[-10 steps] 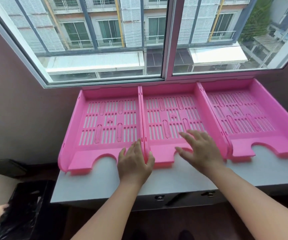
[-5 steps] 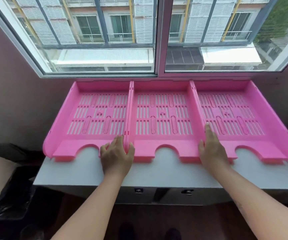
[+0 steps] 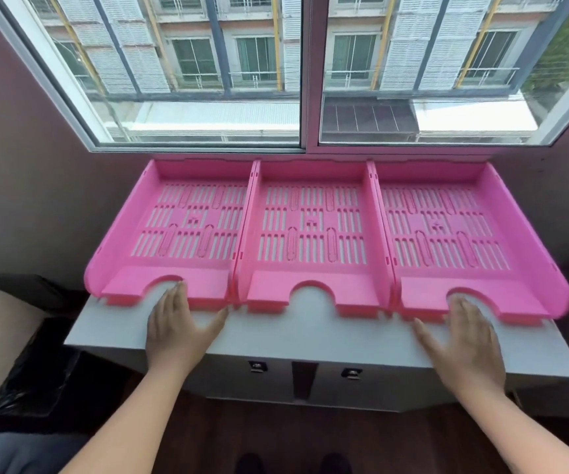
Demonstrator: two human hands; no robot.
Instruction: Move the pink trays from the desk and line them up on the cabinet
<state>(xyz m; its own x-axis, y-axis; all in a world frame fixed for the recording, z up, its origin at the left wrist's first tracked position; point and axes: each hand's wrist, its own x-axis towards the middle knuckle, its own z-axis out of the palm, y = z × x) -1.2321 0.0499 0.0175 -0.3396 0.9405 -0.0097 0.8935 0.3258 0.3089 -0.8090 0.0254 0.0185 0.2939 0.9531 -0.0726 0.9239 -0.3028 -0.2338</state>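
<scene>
pink plastic trays, three in number, lie side by side in a single row on the pale top of a cabinet (image 3: 310,340) under a window (image 3: 305,73). left tray (image 3: 173,230), middle tray (image 3: 310,227) and right tray (image 3: 454,230) each have a slotted floor, raised side walls and a half-round notch cut in the near lip. adjoining side walls touch or nearly touch, and the far ends sit close against the wall below the window sill. the near lips form an almost straight line, set back from the near edge of the cabinet, so a bare strip of the top shows in front of them.

left hand (image 3: 177,330) lies flat and spread on that bare strip, palm down, its fingertips at the notch of the left tray and its thumb pointing toward the seam between left and middle trays; it grips nothing. right hand (image 3: 464,340) lies likewise flat and spread, palm down, fingertips at the notch of the right tray, gripping nothing. both hands are slightly blurred, so whether the fingertips press the tray lips cannot be told.

two small metal latches (image 3: 257,367) show on the cabinet front, below the top. a black bag (image 3: 33,381) sits on the floor at the left.
</scene>
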